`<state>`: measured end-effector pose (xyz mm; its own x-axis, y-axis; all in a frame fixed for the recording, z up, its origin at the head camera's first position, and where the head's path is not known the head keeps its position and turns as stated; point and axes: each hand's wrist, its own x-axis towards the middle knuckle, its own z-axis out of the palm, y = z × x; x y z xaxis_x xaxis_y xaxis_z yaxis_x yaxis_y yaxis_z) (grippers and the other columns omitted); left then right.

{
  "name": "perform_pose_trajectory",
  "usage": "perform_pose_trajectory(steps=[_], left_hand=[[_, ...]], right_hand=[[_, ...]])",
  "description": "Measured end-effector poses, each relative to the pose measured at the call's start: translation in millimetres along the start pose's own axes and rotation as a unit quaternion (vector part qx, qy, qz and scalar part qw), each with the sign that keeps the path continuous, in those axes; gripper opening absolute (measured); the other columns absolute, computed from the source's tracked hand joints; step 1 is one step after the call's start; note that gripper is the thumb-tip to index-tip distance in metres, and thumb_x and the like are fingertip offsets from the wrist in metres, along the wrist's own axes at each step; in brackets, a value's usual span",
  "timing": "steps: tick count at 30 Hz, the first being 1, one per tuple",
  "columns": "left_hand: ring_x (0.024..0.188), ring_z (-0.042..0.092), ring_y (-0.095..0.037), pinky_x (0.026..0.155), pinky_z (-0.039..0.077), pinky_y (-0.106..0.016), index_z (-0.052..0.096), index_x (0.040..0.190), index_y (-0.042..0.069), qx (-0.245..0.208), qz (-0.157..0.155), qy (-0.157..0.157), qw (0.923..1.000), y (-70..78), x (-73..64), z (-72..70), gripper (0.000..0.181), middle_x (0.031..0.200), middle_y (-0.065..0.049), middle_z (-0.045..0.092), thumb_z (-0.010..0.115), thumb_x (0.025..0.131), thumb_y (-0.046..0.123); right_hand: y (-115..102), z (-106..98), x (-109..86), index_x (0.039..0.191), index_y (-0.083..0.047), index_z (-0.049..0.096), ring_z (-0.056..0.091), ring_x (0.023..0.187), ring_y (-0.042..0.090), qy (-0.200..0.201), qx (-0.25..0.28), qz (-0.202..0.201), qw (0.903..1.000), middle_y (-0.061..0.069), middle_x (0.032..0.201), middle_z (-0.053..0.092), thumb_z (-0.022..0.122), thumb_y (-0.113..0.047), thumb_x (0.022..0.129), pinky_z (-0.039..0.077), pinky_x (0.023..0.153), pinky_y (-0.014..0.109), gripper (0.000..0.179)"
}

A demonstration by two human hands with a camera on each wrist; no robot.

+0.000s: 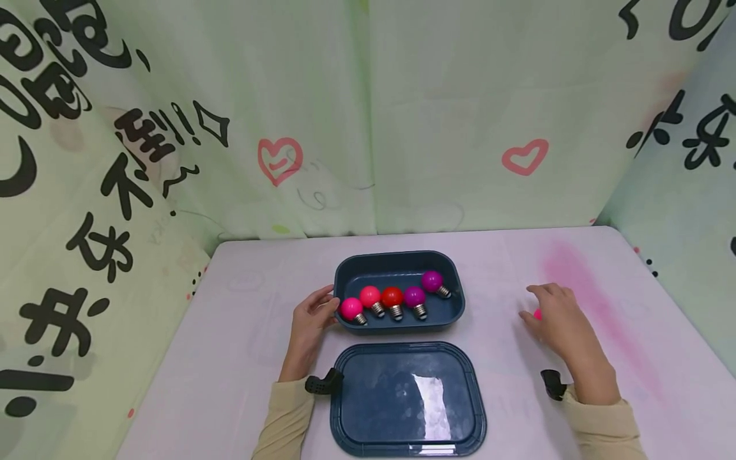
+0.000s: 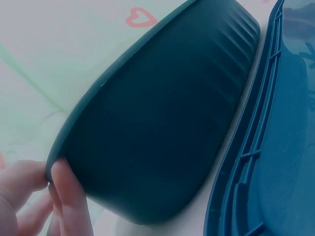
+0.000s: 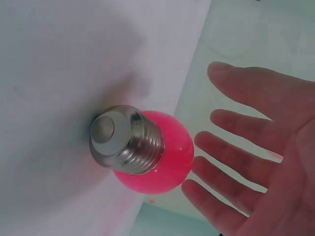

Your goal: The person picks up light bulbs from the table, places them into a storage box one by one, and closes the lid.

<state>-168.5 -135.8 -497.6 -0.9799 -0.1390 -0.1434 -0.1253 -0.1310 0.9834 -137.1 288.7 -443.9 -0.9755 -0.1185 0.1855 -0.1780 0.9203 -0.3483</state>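
Note:
My left hand [image 1: 311, 326] pinches the left end of a dark blue plastic box [image 1: 402, 260] by its rim. In the left wrist view, thumb and fingers [image 2: 71, 196] lie on either side of that rim. Inside the box are several small light bulbs with metal screw bases: pink bulbs [image 1: 370, 296] at the left, a red bulb [image 1: 393, 296] in the middle, and purple bulbs [image 1: 432, 281] toward the right. At the right, my right hand [image 1: 560, 322] hovers around another pink bulb [image 3: 172, 160], its fingers spread and fingertips close to the glass.
A dark blue lid [image 1: 397, 402] lies flat on the table in front of the box, near my left sleeve. The white table [image 1: 506, 255] carries a pink stain at the right. Pale green curtains [image 1: 437, 128] with writing and hearts enclose the back and sides.

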Motion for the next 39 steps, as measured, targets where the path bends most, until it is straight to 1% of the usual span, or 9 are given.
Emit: perform_pose_trajectory(steps=[4,8,10,14,18,21,27,32,39], left_hand=[[0.084,0.063,-0.014,0.069,0.057,-0.024,0.065,0.129,0.007,0.002,0.000,0.002,1.0000,-0.5,0.7,-0.2,0.038,0.106,-0.008,0.060,0.071,0.092,0.012],[0.084,0.063,-0.013,0.068,0.057,-0.023,0.064,0.130,0.005,0.003,0.005,0.002,1.0000,-0.7,0.5,0.1,0.038,0.106,-0.009,0.061,0.070,0.092,0.011],[0.084,0.063,-0.014,0.067,0.057,-0.023,0.064,0.129,0.005,0.002,0.005,0.004,1.0000,-0.6,0.1,0.5,0.038,0.106,-0.009,0.061,0.070,0.092,0.011],[0.086,0.063,-0.014,0.069,0.057,-0.024,0.065,0.129,0.008,0.011,0.005,0.001,0.9999,-0.4,-0.6,1.6,0.038,0.107,-0.008,0.061,0.071,0.092,0.013],[0.086,0.063,-0.014,0.070,0.057,-0.024,0.065,0.129,0.008,0.015,0.004,0.001,0.9999,-0.1,-1.3,1.6,0.038,0.108,-0.009,0.061,0.071,0.092,0.014],[0.085,0.063,-0.014,0.069,0.057,-0.024,0.065,0.129,0.008,0.010,0.004,0.003,0.9999,-0.4,-1.2,0.4,0.037,0.108,-0.009,0.061,0.071,0.092,0.013],[0.086,0.063,-0.015,0.071,0.057,-0.024,0.064,0.130,0.008,0.012,0.004,0.002,0.9999,-1.6,-0.4,-0.9,0.038,0.108,-0.009,0.060,0.070,0.093,0.013],[0.086,0.063,-0.015,0.071,0.057,-0.024,0.064,0.130,0.008,0.014,0.004,0.002,0.9999,-1.8,-0.8,-1.3,0.038,0.108,-0.009,0.060,0.070,0.093,0.014],[0.085,0.063,-0.016,0.071,0.058,-0.024,0.065,0.129,0.009,0.014,0.004,0.001,0.9999,-1.2,-1.6,-1.1,0.037,0.108,-0.009,0.060,0.071,0.092,0.014]], right_hand=[[7,-2,-2.9,0.121,0.018,0.053,0.039,0.110,0.057,-0.023,-0.009,0.024,0.9994,0.041,0.118,0.050,0.071,-0.009,0.085,0.039,0.095,0.066,0.049],[11,-3,-4.4,0.124,0.018,0.051,0.039,0.108,0.057,-0.052,-0.014,0.048,0.9974,0.041,0.120,0.047,0.070,-0.012,0.087,0.042,0.090,0.066,0.051],[13,-3,-4.9,0.123,0.019,0.051,0.040,0.107,0.057,-0.064,-0.013,0.054,0.9964,0.042,0.119,0.047,0.069,-0.012,0.087,0.044,0.088,0.065,0.051],[17,-4,-5.2,0.118,0.020,0.052,0.046,0.101,0.055,-0.072,-0.010,0.054,0.9959,0.042,0.112,0.049,0.071,-0.007,0.085,0.048,0.083,0.061,0.047],[19,-4,-3.7,0.112,0.020,0.057,0.052,0.093,0.052,-0.070,-0.004,0.044,0.9966,0.040,0.105,0.052,0.074,-0.005,0.082,0.050,0.079,0.058,0.043],[19,-4,-2.5,0.110,0.019,0.058,0.053,0.089,0.050,-0.066,0.003,0.038,0.9970,0.038,0.102,0.054,0.076,-0.004,0.081,0.050,0.077,0.057,0.041],[16,-3,-2.0,0.113,0.018,0.055,0.054,0.088,0.045,-0.068,0.012,0.039,0.9968,0.037,0.103,0.055,0.075,-0.003,0.082,0.051,0.077,0.057,0.043],[10,-5,1.2,0.112,0.018,0.055,0.054,0.087,0.043,-0.051,0.025,0.019,0.9982,0.035,0.103,0.055,0.075,-0.001,0.082,0.051,0.076,0.057,0.041],[-4,-6,7.8,0.112,0.016,0.057,0.054,0.093,0.047,-0.024,0.035,0.007,0.9991,0.035,0.107,0.055,0.077,-0.002,0.081,0.052,0.078,0.060,0.041]])
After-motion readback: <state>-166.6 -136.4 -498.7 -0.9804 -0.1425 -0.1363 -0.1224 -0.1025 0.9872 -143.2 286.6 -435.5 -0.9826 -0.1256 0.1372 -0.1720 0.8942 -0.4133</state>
